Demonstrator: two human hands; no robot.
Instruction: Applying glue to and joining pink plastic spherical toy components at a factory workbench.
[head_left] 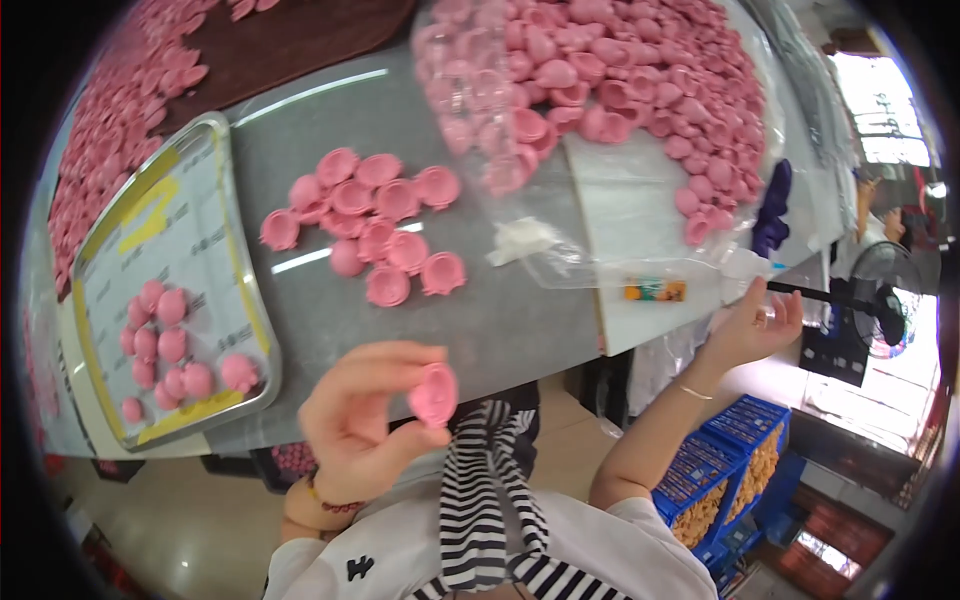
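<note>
Head view: left hand [355, 420] pinches glossy pink cup-shaped piece [434, 394], rubbery

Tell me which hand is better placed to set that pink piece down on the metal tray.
Left, probably. The left hand already pinches the pink piece and sits beside the metal tray. The right hand is off past the table's right edge, gripping the clear bag.

We see our left hand [365, 420] drawn in close to the chest with fingers curled in a pinch, while our right hand [752, 325] reaches out, arm extended, fingers closed.
</note>
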